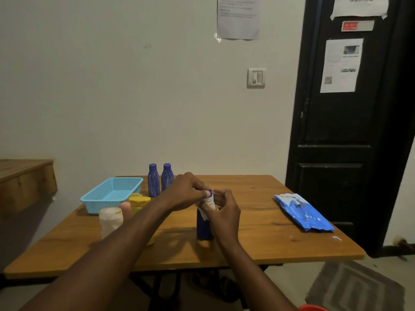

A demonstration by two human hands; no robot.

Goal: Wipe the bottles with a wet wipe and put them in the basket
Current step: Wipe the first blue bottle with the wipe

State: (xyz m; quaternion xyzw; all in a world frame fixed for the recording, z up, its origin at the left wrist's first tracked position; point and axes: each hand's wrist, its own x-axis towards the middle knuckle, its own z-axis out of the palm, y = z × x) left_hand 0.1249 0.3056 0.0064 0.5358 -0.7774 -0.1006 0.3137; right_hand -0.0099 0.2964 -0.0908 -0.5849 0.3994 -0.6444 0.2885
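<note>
At the middle of the wooden worktop (258, 221), a dark blue bottle (204, 228) is standing upright while the left hand (187, 191) is pinching its cap and the right hand (224, 213) is pressing a white wet wipe (207, 206) around its neck, both in a clenched grip. The light blue basket (111, 194) is sitting at the left, two more blue bottles (160, 179) just beside it, and the wipe pack (303, 213) is lying well apart on the right.

Upright blue bottle (204, 227) (neck wipe-wrapped (207, 204)); empty turquoise basket (112, 194) left
</note>
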